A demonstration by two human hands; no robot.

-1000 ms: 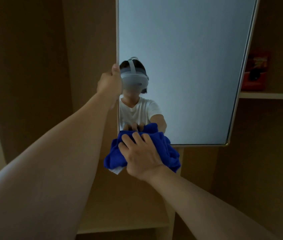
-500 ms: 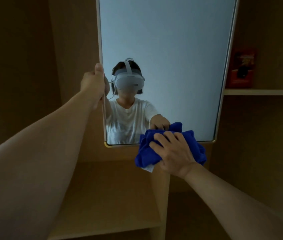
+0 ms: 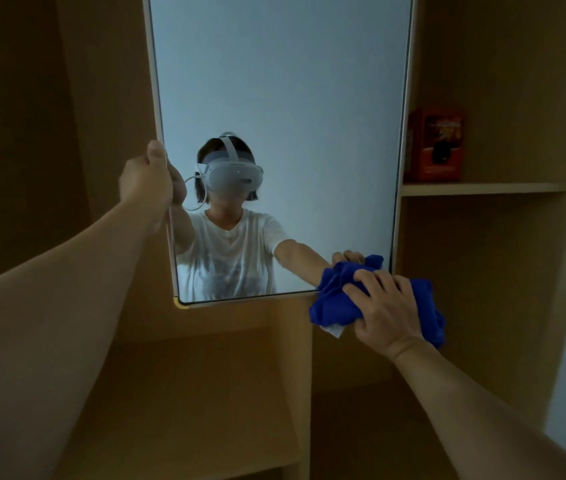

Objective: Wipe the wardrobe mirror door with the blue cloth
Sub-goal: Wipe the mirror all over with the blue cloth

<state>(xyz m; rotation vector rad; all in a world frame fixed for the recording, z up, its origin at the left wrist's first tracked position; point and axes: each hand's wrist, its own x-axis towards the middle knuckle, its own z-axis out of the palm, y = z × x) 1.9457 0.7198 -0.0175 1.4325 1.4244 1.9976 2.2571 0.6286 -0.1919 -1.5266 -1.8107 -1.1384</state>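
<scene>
Right hand presses bunched blue cloth on mirror door at its lower right corner. Left hand grips the door's left edge. Judged: bottom strip nearly covered; upper glass possibly unwiped; cannot tell.

Just one head-worn cam here, close up and facing the mirror door straight ahead at 12 o'clock, tilted slightly upward. Its own headset shows reflected around 11 o'clock.
</scene>
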